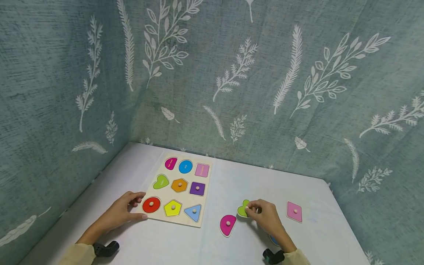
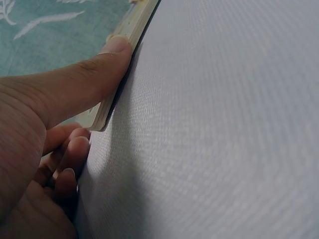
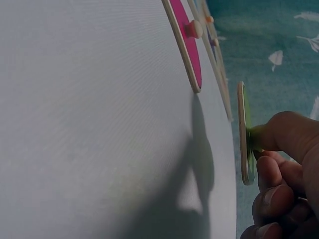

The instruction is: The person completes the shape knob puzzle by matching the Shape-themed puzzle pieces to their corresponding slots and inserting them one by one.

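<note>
My right hand (image 1: 266, 214) pinches the green heart puzzle piece (image 1: 243, 208) by its knob. In the right wrist view, the heart piece (image 3: 243, 134) stands edge-on between fingers and camera, raised off the table. At the lower left corner of the wooden shape puzzle board (image 1: 176, 218), my left hand (image 1: 120, 211) grips the edge, thumb on the near side and curled fingers on the left side. The left wrist view shows the thumb (image 2: 107, 62) pressed along the board's edge (image 2: 102, 117). A magenta semicircle piece (image 1: 228, 225) lies just left of the heart.
To the right lies a pink knobbed piece (image 1: 294, 212). A blue piece (image 1: 274, 240) is mostly hidden under my right forearm. The board's magenta, blue, pink and green spots show no knobs; its other shapes, such as the orange hexagon (image 1: 179, 185), have knobs. Patterned cloth (image 1: 212, 73) borders the white table.
</note>
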Demonstrator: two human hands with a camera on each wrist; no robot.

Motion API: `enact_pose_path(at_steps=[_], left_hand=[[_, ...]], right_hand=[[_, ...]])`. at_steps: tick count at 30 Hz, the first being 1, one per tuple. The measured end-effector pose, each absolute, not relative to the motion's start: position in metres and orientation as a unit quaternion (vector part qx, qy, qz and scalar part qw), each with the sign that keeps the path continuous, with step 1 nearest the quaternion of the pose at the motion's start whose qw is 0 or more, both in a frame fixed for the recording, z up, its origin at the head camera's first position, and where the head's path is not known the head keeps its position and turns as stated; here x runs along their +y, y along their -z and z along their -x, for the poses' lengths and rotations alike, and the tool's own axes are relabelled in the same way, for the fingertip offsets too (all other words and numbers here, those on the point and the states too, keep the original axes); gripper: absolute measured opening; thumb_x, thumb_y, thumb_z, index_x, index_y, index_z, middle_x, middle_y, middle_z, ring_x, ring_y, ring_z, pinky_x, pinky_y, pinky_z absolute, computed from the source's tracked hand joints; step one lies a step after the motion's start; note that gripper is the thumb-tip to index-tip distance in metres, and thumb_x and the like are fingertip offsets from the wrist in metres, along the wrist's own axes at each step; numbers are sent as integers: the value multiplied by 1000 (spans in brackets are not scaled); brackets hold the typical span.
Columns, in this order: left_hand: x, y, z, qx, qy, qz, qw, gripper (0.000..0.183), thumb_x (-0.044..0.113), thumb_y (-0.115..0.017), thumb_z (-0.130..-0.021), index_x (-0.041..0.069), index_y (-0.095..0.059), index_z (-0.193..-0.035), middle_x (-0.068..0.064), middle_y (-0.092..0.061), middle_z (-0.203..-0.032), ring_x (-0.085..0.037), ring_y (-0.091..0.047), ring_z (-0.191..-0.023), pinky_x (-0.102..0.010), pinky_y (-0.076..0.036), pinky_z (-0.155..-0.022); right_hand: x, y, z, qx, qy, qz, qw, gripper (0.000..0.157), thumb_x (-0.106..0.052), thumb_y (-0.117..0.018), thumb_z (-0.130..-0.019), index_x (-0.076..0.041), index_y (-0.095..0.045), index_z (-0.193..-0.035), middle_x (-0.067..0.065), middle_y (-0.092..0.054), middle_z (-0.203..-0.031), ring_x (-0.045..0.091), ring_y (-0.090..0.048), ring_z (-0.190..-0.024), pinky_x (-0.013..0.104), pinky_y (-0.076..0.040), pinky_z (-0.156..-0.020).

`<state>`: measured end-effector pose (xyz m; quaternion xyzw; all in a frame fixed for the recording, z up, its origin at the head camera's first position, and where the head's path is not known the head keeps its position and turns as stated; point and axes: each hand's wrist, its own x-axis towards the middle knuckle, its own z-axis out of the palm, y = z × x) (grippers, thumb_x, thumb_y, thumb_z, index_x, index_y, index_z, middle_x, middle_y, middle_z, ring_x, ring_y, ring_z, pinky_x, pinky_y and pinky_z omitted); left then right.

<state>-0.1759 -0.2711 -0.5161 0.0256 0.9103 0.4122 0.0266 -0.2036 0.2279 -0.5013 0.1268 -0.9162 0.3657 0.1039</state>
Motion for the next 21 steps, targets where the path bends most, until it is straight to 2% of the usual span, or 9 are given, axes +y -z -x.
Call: enact_pose_path(at_steps=[6, 12, 21], left_hand=[[-273, 517, 176, 912, -409, -33, 28, 94, 33, -97, -68, -5, -54, -142, -7, -55, -111, -24, -51, -102, -49, -50, -100], [-271, 519, 176, 909, -414, -33, 24, 94, 32, -97, -68, -5, -54, -143, -8, -55, -111, -25, -51, -102, -51, -49, -103], [-272, 515, 174, 912, -409, -25, 30, 92, 30, -97, -68, -4, -54, -142, -8, -54, -110, -24, -50, -101, -49, -50, -100]], right_hand=[[223, 499, 209, -913, -368, -141, 108, 12, -11, -85, -85, -17, -74, -82, -13, -55, -69, 6, -49, -64, 23, -44, -59], [218, 496, 211, -908, -366, -165, 117, 13, -11, -84, -85, -17, -73, -81, -14, -54, -69, 5, -48, -64, 24, -43, -60], [205, 495, 215, -903, -377, -174, 115, 12, -12, -83, -86, -18, -73, -82, -14, -54, -70, 5, -48, -66, 24, -43, -61]])
